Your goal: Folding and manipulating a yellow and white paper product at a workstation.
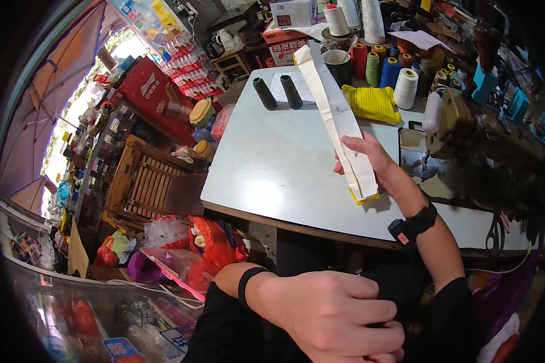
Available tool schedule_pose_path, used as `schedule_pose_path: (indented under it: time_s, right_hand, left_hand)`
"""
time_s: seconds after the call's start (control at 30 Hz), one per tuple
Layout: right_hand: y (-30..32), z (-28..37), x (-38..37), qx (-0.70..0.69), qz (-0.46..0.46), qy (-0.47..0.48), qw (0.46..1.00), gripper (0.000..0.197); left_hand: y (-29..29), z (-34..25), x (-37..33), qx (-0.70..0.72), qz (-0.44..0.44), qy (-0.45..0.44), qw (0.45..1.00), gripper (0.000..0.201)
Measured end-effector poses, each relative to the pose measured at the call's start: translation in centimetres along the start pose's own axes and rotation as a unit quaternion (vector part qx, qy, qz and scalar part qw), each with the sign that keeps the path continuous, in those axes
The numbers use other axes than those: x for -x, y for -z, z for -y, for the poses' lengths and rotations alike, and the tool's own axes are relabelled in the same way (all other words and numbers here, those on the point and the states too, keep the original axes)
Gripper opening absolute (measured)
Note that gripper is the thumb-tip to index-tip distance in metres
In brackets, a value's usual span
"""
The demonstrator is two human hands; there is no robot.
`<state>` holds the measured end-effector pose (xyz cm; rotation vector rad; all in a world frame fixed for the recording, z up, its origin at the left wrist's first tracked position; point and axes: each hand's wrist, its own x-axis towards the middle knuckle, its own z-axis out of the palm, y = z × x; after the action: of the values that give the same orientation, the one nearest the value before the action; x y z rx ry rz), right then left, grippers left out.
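My right hand grips a long, folded white strip with yellow showing at its ends and along an edge. The thumb lies on top, and the fingers go underneath. It slants over the white tabletop, its lower end near the front edge. I cannot tell whether it is paper or cloth. Low in front, off the table and above my lap, my left hand is closed with curled fingers; its palm side is hidden. Two dark green thread spools stand on the table, left of the strip.
A sewing machine occupies the table's right side, with black scissors at the front edge. Behind lie a yellow packet, several coloured thread cones and a dark cup. A wooden chair and red bags sit left.
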<state>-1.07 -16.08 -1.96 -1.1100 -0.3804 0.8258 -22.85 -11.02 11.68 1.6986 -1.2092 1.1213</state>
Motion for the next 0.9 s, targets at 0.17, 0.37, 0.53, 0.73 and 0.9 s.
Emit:
schedule_pose_path:
  time_s: [0.17, 0.37, 0.53, 0.73, 0.9]
  right_hand:
    - [0.0, 0.1, 0.0, -0.004, 0.009, 0.003, 1.000, 0.040]
    - [0.7, -0.3, -0.3, -0.009, 0.025, -0.001, 1.000, 0.045]
    - [0.1, 0.0, 0.0, 0.002, 0.013, 0.001, 1.000, 0.040]
    - [0.1, -0.2, -0.1, 0.000, 0.004, -0.003, 1.000, 0.040]
    - [0.1, -0.1, -0.1, -0.001, 0.026, 0.003, 1.000, 0.039]
  left_hand:
    - [0.1, 0.2, 0.0, 0.010, 0.026, -0.026, 0.999, 0.034]
    - [-0.3, -0.1, 0.2, 0.023, 0.005, 0.003, 1.000, 0.034]
    - [0.1, -0.2, 0.0, 0.039, 0.021, 0.044, 0.998, 0.036]
    - [0.7, 0.2, 0.5, 0.103, 0.051, 0.078, 0.990, 0.034]
    - [1.8, 0.7, 0.1, 0.136, 0.133, 0.095, 0.977, 0.024]
